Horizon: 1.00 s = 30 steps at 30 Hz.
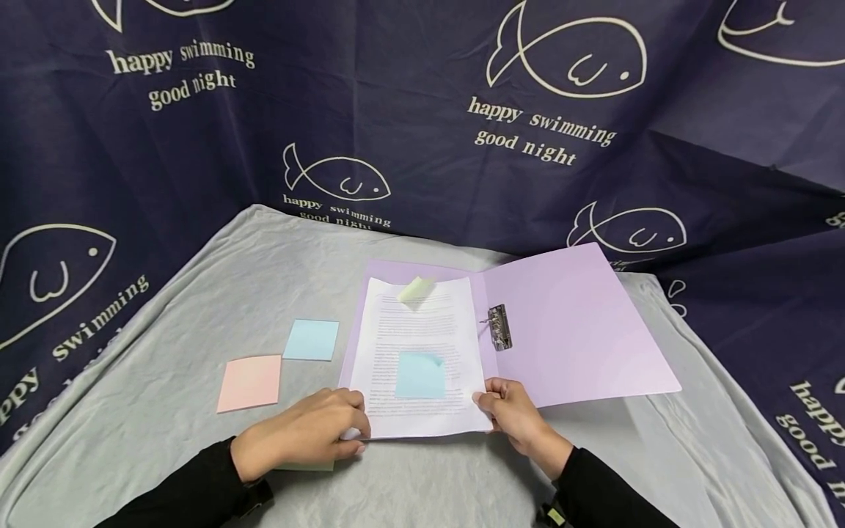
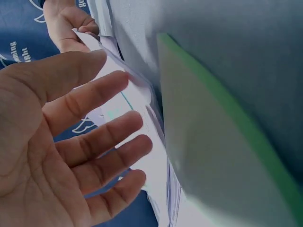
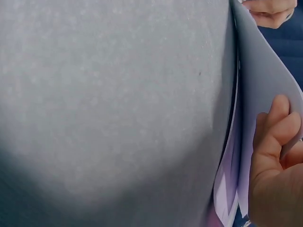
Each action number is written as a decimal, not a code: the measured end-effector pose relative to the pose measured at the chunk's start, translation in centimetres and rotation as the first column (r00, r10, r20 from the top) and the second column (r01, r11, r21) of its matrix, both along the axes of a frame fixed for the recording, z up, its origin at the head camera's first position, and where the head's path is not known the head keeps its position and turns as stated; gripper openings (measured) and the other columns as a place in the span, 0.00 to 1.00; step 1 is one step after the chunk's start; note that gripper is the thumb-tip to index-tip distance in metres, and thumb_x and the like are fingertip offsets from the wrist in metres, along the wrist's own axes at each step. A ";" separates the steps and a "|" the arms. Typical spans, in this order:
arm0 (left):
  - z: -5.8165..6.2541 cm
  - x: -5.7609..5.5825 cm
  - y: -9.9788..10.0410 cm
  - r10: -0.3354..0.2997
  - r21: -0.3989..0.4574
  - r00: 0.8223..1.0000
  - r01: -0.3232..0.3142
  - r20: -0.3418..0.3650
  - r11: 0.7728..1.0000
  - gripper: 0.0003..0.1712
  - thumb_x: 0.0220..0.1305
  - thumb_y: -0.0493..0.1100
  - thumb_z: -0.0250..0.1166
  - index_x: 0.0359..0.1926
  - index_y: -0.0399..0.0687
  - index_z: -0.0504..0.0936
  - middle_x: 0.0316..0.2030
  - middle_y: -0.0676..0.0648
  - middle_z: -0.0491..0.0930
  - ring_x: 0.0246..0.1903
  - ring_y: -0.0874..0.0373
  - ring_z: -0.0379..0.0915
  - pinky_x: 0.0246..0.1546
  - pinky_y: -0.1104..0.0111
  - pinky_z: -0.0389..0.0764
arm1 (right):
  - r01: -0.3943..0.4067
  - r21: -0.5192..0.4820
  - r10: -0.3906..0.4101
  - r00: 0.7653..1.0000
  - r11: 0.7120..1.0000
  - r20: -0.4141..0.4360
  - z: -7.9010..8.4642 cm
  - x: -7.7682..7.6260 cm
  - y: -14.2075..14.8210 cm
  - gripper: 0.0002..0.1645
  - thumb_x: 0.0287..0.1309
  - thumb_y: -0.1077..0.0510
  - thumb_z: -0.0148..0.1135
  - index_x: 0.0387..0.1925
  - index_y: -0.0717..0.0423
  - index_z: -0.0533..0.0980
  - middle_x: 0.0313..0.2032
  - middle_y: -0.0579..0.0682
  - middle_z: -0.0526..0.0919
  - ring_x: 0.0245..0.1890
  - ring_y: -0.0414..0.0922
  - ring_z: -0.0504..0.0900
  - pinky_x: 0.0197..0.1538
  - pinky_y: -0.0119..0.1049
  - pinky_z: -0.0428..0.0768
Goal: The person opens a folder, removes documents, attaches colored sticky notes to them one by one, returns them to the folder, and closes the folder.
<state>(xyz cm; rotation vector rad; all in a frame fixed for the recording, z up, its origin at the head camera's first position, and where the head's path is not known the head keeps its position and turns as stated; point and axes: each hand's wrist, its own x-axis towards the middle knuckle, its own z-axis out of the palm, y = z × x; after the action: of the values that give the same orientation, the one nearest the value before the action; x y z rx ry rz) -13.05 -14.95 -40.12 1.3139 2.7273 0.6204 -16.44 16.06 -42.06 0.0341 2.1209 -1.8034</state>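
Note:
A stack of printed sheets (image 1: 383, 330) lies on the left cover of an open lilac folder (image 1: 581, 330). On the top sheet are a blue sticky note (image 1: 420, 375) and, near its upper edge, a pale yellow-green one (image 1: 416, 292). My right hand (image 1: 518, 416) pinches the sheets at their lower right corner; in the right wrist view its fingers (image 3: 279, 127) lie under the lifted paper. At the lower left corner, my left hand (image 1: 310, 425) touches the paper's edge, its fingers loosely bent and thumb apart in the left wrist view.
A green sticky pad (image 2: 213, 137) lies partly under my left hand. Pink (image 1: 249, 383) and blue (image 1: 312, 339) sticky pads lie left of the folder. A metal clip (image 1: 499, 327) sits by the folder's spine. A dark fish-print curtain (image 1: 422, 110) hangs behind the grey cloth (image 1: 198, 308).

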 end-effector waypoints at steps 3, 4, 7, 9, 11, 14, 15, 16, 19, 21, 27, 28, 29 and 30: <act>0.0 0.0 -0.1 -0.001 0.030 1.000 0.002 -0.028 1.000 0.03 0.53 0.44 0.69 0.30 0.53 0.84 0.28 0.60 0.70 0.26 0.70 0.61 0.28 0.72 0.67 | 0.006 -0.010 -0.006 1.000 1.000 -0.002 0.3 0.0 0.1 0.11 0.60 0.68 0.52 0.41 0.76 0.70 0.28 0.54 0.81 0.25 0.44 0.80 0.23 0.33 0.75; 0.0 0.0 -0.2 0.007 0.036 0.999 -0.005 -0.034 0.999 0.04 0.52 0.44 0.69 0.30 0.53 0.84 0.29 0.59 0.71 0.26 0.69 0.62 0.28 0.72 0.67 | 0.007 -0.012 -0.007 1.000 1.000 -0.006 0.5 -0.1 0.1 0.12 0.60 0.68 0.52 0.41 0.76 0.70 0.29 0.55 0.81 0.25 0.44 0.80 0.24 0.34 0.76; 0.2 -0.1 -0.5 0.043 0.031 0.998 -0.042 -0.035 0.999 0.08 0.51 0.44 0.70 0.34 0.51 0.83 0.33 0.57 0.72 0.28 0.68 0.64 0.29 0.70 0.69 | 0.012 -0.014 -0.012 1.000 1.000 -0.025 1.1 -0.2 0.2 0.12 0.61 0.68 0.51 0.42 0.76 0.70 0.29 0.55 0.81 0.26 0.44 0.80 0.24 0.34 0.76; 0.3 -0.1 -0.7 0.063 -0.004 0.998 -0.063 -0.022 0.998 0.12 0.51 0.46 0.70 0.38 0.50 0.82 0.37 0.54 0.74 0.31 0.64 0.69 0.32 0.66 0.72 | 0.027 -0.006 -0.027 0.999 1.000 -0.041 1.5 -0.5 0.3 0.12 0.61 0.68 0.50 0.42 0.77 0.69 0.29 0.56 0.81 0.26 0.44 0.80 0.24 0.34 0.76; 0.3 0.0 -0.9 0.071 -0.053 0.997 -0.071 -0.004 0.996 0.16 0.51 0.47 0.70 0.42 0.49 0.81 0.41 0.51 0.75 0.37 0.59 0.73 0.36 0.61 0.73 | 0.047 0.007 -0.046 0.998 0.999 -0.052 1.9 -0.8 0.4 0.12 0.61 0.68 0.50 0.42 0.76 0.70 0.29 0.56 0.81 0.25 0.44 0.80 0.24 0.34 0.76; 0.2 0.2 -1.0 0.075 -0.112 0.997 -0.073 0.014 0.991 0.20 0.51 0.49 0.70 0.46 0.50 0.80 0.45 0.49 0.75 0.45 0.54 0.72 0.40 0.56 0.71 | 0.078 0.028 -0.076 0.994 0.997 -0.073 2.5 -1.4 0.8 0.11 0.61 0.68 0.51 0.41 0.75 0.71 0.26 0.54 0.79 0.21 0.41 0.75 0.20 0.31 0.72; 0.1 0.2 -1.0 0.076 -0.122 0.997 -0.073 0.018 0.990 0.21 0.51 0.49 0.70 0.47 0.50 0.80 0.45 0.49 0.75 0.46 0.54 0.72 0.40 0.56 0.71 | 0.083 0.037 -0.080 0.993 0.996 -0.083 2.7 -1.5 0.9 0.10 0.61 0.68 0.52 0.41 0.75 0.71 0.25 0.54 0.79 0.19 0.40 0.73 0.19 0.31 0.70; 0.0 0.2 -1.0 0.077 -0.127 0.997 -0.073 0.026 0.989 0.22 0.52 0.49 0.70 0.48 0.50 0.79 0.45 0.49 0.75 0.46 0.55 0.72 0.40 0.56 0.71 | 0.090 0.041 -0.086 0.992 0.995 -0.090 2.9 -1.7 1.0 0.10 0.61 0.68 0.52 0.41 0.75 0.71 0.24 0.53 0.78 0.18 0.40 0.71 0.19 0.30 0.68; -0.1 0.2 -1.0 0.081 -0.129 0.996 -0.075 0.044 0.989 0.24 0.52 0.49 0.70 0.50 0.49 0.78 0.46 0.50 0.75 0.47 0.55 0.71 0.41 0.56 0.71 | 0.100 0.068 -0.092 0.989 0.993 -0.112 3.3 -2.1 1.5 0.10 0.61 0.68 0.51 0.41 0.75 0.71 0.22 0.52 0.76 0.16 0.39 0.67 0.18 0.29 0.64; -0.1 0.2 -0.9 0.083 -0.129 0.995 -0.076 0.047 0.989 0.24 0.52 0.49 0.70 0.51 0.48 0.78 0.46 0.49 0.75 0.47 0.54 0.71 0.41 0.55 0.71 | 0.106 0.089 -0.095 0.988 0.990 -0.123 3.7 -2.3 1.9 0.11 0.62 0.68 0.50 0.42 0.75 0.71 0.24 0.52 0.77 0.19 0.39 0.71 0.20 0.29 0.67; 0.0 0.1 -1.0 0.077 -0.130 0.996 -0.071 0.045 0.989 0.18 0.51 0.47 0.70 0.44 0.48 0.81 0.44 0.47 0.75 0.43 0.53 0.73 0.39 0.54 0.72 | 0.134 0.114 -0.118 0.984 0.984 -0.134 5.0 -3.1 3.8 0.14 0.64 0.66 0.49 0.46 0.76 0.69 0.29 0.52 0.80 0.23 0.40 0.77 0.21 0.31 0.72; 0.0 0.1 -1.0 0.082 -0.134 0.996 -0.075 0.044 0.988 0.17 0.51 0.47 0.70 0.43 0.48 0.81 0.44 0.47 0.75 0.43 0.53 0.73 0.39 0.54 0.72 | 0.141 0.114 -0.124 0.983 0.983 -0.137 5.3 -3.2 4.1 0.15 0.64 0.65 0.49 0.46 0.76 0.68 0.28 0.52 0.80 0.22 0.40 0.77 0.20 0.31 0.71; 0.0 0.0 -1.0 0.086 -0.136 0.995 -0.080 0.041 0.987 0.16 0.51 0.47 0.70 0.42 0.49 0.82 0.44 0.47 0.75 0.42 0.53 0.73 0.38 0.54 0.71 | 0.144 0.109 -0.129 0.982 0.984 -0.139 5.5 -3.3 4.5 0.15 0.64 0.65 0.49 0.46 0.76 0.68 0.28 0.51 0.80 0.22 0.40 0.77 0.19 0.31 0.71; 0.0 0.0 -1.0 0.090 -0.137 0.995 -0.085 0.036 0.987 0.16 0.51 0.47 0.71 0.41 0.49 0.82 0.43 0.47 0.75 0.41 0.53 0.73 0.38 0.53 0.71 | 0.147 0.107 -0.132 0.981 0.983 -0.140 5.8 -3.3 4.9 0.15 0.64 0.64 0.49 0.46 0.76 0.68 0.28 0.50 0.80 0.21 0.40 0.77 0.18 0.31 0.71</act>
<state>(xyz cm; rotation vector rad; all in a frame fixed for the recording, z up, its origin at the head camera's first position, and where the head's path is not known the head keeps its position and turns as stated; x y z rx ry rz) -13.02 -15.99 -40.07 1.1436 2.7503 0.4537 -19.76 20.96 -36.27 0.0982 2.3705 -1.8008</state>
